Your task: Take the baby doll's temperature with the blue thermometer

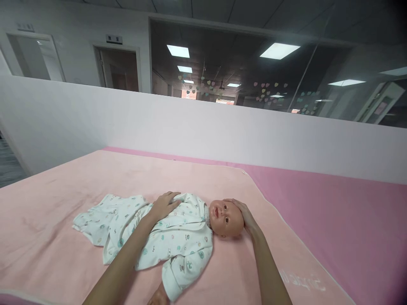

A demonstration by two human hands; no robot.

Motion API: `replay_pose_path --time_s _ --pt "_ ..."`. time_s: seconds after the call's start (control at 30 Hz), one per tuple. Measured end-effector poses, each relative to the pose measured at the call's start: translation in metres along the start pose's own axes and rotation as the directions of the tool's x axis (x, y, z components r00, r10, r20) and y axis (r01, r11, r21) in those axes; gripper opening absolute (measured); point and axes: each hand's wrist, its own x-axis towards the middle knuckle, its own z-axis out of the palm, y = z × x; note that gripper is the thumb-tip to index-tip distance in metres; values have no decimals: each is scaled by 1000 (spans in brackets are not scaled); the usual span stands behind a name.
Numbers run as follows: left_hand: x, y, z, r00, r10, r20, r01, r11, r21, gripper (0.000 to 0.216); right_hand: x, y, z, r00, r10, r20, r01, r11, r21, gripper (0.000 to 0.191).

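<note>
A baby doll (226,218) lies on its back on a pink blanket (241,271), its head toward the right. It wears a white printed top (182,228) and matching trousers (122,216). My left hand (165,206) rests flat on the front of the top, fingers spread. Against the crown of the doll's bald head lies my right hand (244,212), open, with its fingers curving along the far side. One doll hand (159,295) shows past the sleeve at the bottom. The doll's other hand and its feet are not visible.
A darker pink surface (346,220) extends beyond the blanket's right edge. Behind the bed runs a low white partition (203,127), with a large window (254,67) and a doorway (122,70) farther back. The floor (11,163) shows at far left.
</note>
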Motion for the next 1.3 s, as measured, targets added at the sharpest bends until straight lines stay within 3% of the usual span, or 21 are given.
replay_pose_path --time_s 0.53,0.7,0.8,0.9,0.97,1.07,1.13,1.23,1.3 --pt "-2 2 0 1000 10 -23 -9 999 34 44 -2 -4 3 1000 8 0 -8 1000 -5 37" --pt "-2 -3 -3 959 -277 -65 284 949 135 49 0 -1 2 999 -6 -32 6 1000 4 37" --pt "-2 -5 -7 940 -329 -91 339 930 143 48 1 2 3 998 -40 -55 43 998 52 30" --pt "-5 6 -13 935 -229 -271 267 957 113 41 2 3 3 994 -38 -107 48 995 92 27" --pt "-9 22 -15 942 -83 -325 91 996 10 34 3 4 3 990 -28 -135 40 995 88 26" --pt "-17 49 -10 964 193 -181 -226 957 -181 27 4 6 4 987 -18 -163 31 996 79 26" --pt "-20 63 -2 945 321 -57 -326 927 -184 27 6 7 5 986 -27 -167 39 997 70 26" --pt "-21 72 8 931 364 28 -356 923 -142 26 11 8 3 968 -117 -222 107 993 -56 27" --pt "-19 70 10 947 318 39 -301 925 -234 26 11 5 2 931 -200 -307 158 975 -157 27"
